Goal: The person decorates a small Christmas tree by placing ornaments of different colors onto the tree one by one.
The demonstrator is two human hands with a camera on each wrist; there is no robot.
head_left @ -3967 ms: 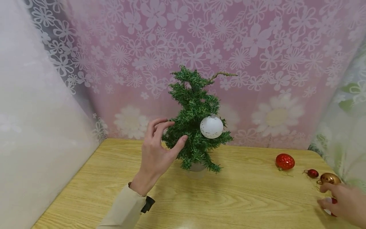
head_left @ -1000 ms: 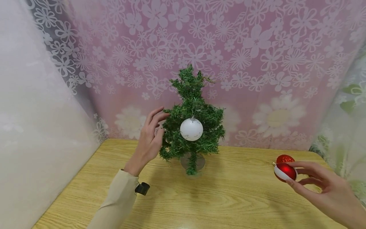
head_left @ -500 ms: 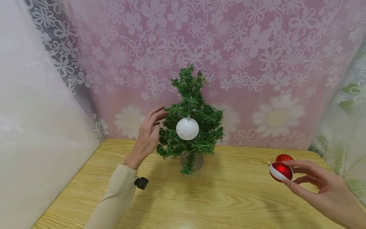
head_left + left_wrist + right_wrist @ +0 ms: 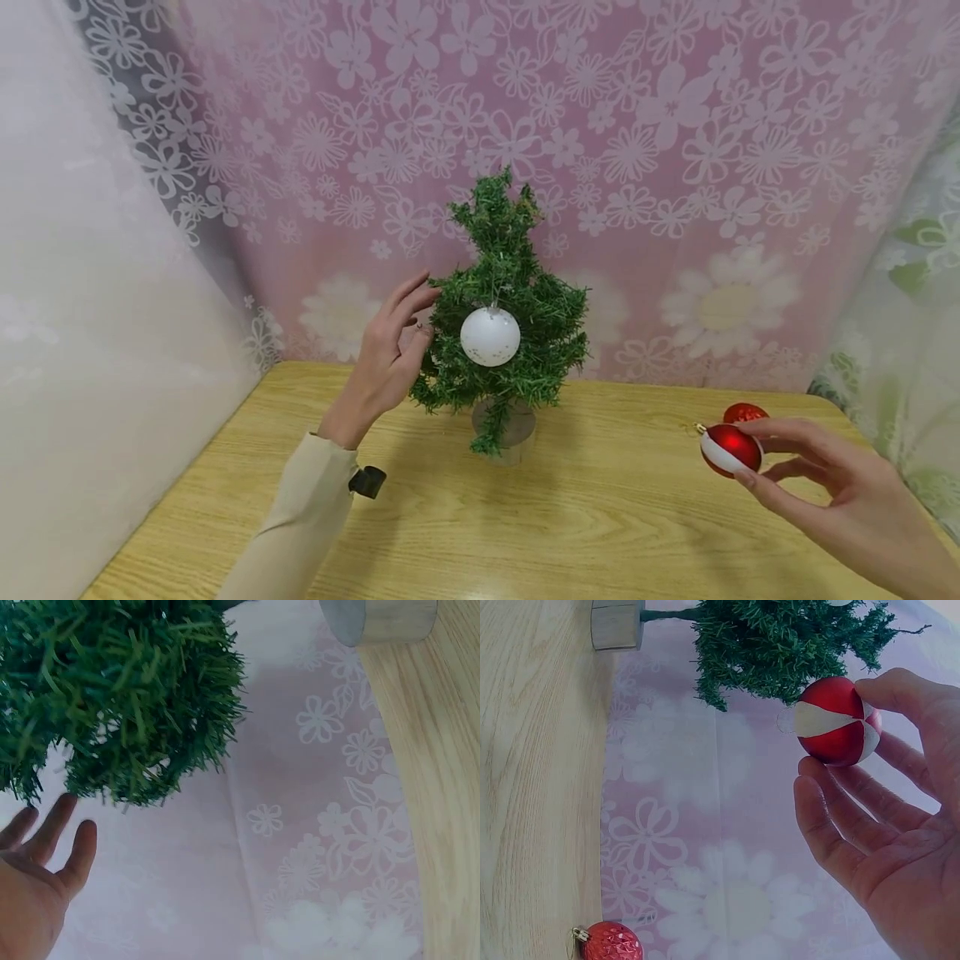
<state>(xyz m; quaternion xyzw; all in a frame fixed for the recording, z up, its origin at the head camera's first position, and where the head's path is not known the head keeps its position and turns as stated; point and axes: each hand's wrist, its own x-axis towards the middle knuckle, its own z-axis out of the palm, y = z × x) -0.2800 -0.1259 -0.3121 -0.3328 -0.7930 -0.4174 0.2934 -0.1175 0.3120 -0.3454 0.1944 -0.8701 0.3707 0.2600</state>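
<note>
A small artificial Christmas tree (image 4: 543,350) stands upright on a round base (image 4: 517,425). From its front hangs a white bauble (image 4: 490,337) with speckles round its lower half. My left hand (image 4: 378,354) is at the tree's left side, fingers loosely bent, fingertips at the outer branches. In the left wrist view those fingertips (image 4: 69,801) meet the lower edge of the foliage without gripping it. Between thumb and fingers, my right hand (image 4: 840,492) pinches a red-and-white bauble (image 4: 832,720), held above the table to the right of the tree. Its gold cap points left.
A red bauble (image 4: 744,412) lies on the wooden table (image 4: 600,517) behind my right hand, partly covered by it. A pink flowered curtain (image 4: 637,167) hangs along the table's back edge. Pale curtains (image 4: 112,292) close in on the left and right.
My right hand has picked up the red-and-white bauble from the table's right side and moved it left. The tree has turned, bringing the white bauble from its right side to the front.
</note>
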